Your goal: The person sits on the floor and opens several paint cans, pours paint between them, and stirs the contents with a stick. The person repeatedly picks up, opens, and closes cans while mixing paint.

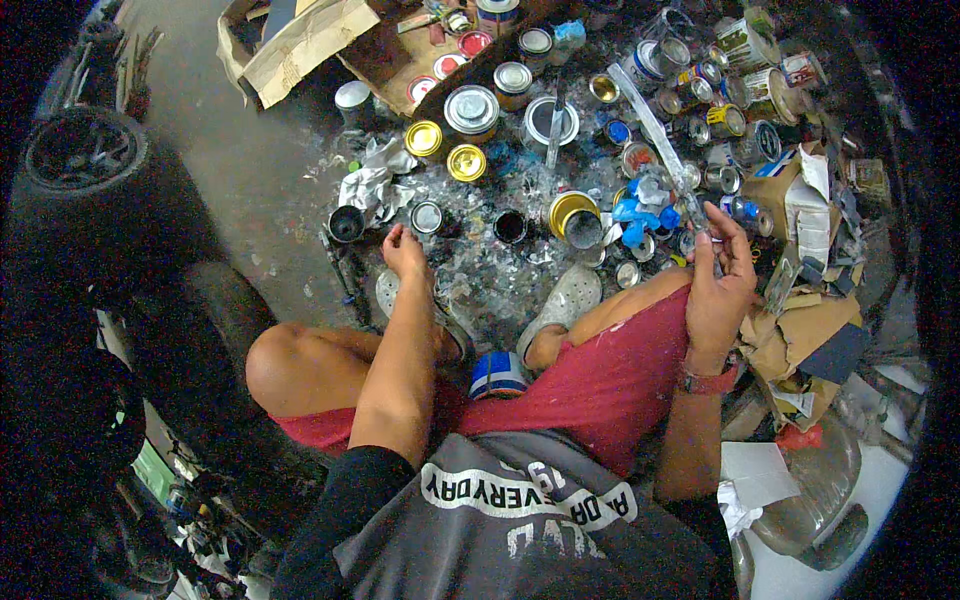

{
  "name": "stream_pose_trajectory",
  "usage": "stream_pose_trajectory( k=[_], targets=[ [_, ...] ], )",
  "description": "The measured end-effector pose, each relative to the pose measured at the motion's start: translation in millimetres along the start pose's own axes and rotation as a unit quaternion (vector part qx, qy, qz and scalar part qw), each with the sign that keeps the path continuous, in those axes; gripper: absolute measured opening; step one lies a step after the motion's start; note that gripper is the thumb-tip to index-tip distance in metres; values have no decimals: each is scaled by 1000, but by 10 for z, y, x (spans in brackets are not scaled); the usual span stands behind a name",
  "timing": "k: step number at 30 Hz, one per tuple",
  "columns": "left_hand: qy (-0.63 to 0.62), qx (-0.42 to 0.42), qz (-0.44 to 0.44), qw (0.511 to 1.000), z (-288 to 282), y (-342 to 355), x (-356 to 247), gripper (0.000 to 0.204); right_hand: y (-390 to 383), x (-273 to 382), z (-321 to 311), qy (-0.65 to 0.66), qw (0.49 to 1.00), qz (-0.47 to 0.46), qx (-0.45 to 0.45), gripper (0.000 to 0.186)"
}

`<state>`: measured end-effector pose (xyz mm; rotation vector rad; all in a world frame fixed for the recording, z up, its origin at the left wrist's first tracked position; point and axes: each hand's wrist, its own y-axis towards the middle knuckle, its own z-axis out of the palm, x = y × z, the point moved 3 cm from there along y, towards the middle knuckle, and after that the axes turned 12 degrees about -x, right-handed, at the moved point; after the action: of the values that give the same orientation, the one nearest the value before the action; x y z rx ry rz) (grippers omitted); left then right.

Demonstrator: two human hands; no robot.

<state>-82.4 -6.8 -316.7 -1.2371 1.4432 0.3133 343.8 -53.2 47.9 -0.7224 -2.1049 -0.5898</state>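
My right hand (pixel 722 270) grips the lower end of a long, flat, pale stick (pixel 648 118), which slants up and left over the paint cans. The fingers of my left hand (pixel 406 252) are pressed together; anything between them is too small to make out. Near it are a small can with a grey top (pixel 427 217), a dark round cup (pixel 347 224) and crumpled white paper (pixel 375 185). A small open can of black (pixel 510 227) stands between my hands. To its right is a yellow-rimmed can (pixel 572 212) with a grey round lid or cup (pixel 583 230) against it.
Several paint cans (pixel 472 110) crowd the stained floor. Another flat stick (pixel 554 135) leans at an open can (pixel 551 122). Blue crumpled material (pixel 640 212) lies right of centre. Cardboard boxes (pixel 300 50) stand far left, torn cardboard (pixel 805 345) right. A blue-and-white can (pixel 498 374) sits between my legs.
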Motion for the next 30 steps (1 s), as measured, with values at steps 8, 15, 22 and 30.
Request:
stream_pose_trajectory(
  k=[8, 15, 22, 30],
  targets=[
    [181, 116, 416, 884, 467, -607, -918, 40, 17, 60, 64, -31, 998, 49, 25, 25],
    [317, 247, 605, 688, 1752, -836, -1879, 71, 38, -35, 68, -58, 998, 6, 8, 24],
    [434, 213, 612, 626, 2393, -553, -1771, 90, 82, -64, -3, -14, 998, 57, 1, 22],
    [457, 268, 605, 594, 2639, -260, -1686, 59, 112, -121, -86, 11, 993, 121, 4, 21]
  ],
)
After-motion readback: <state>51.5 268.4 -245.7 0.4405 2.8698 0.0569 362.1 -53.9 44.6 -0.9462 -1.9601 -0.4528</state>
